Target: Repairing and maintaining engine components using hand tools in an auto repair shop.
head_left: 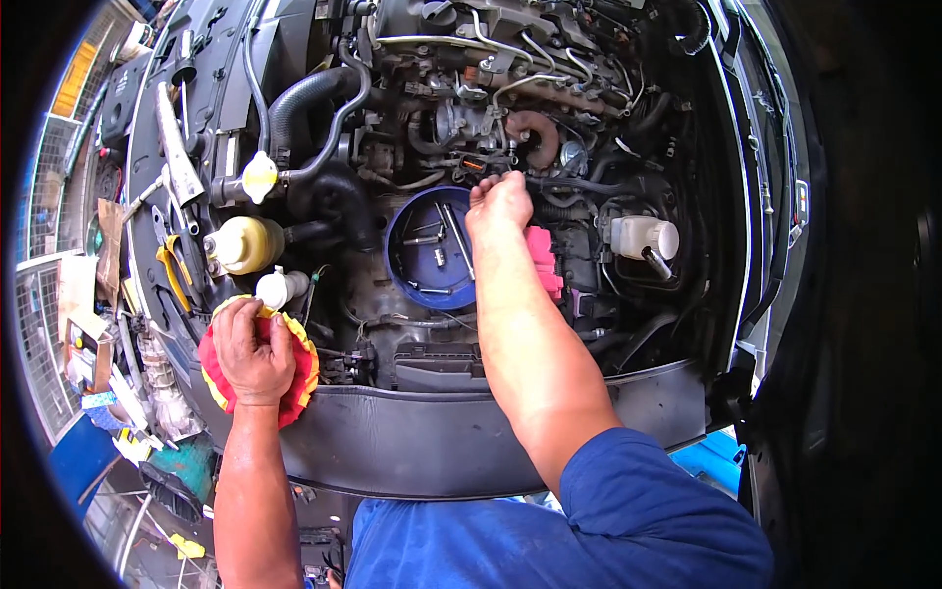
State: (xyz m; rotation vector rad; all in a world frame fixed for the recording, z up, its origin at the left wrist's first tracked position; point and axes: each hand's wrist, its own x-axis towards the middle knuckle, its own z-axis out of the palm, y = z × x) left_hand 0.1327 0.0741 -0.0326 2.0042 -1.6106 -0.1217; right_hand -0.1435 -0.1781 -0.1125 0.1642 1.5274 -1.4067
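Observation:
My left hand (253,348) lies with fingers stretched out on a red and yellow cloth (312,381), at the front left edge of the engine bay. Forward and to the right, my right hand (500,206) reaches to the engine (471,128), its fingers bent and pressed together. What they hold, if anything, is hidden. Just left of that hand sits a round blue tray (395,265) with several metal tools in it, among them a long bar (458,240) and a small socket (440,257). A bright pink item (542,257) shows beside my right forearm.
Yellow-handled pliers (175,275) lie at the left edge, close to a yellowed reservoir (245,245) and a white cap (279,288). A white fluid reservoir (643,239) stands on the right. Black hoses (339,196) run through the bay. The black front panel (412,442) borders my body.

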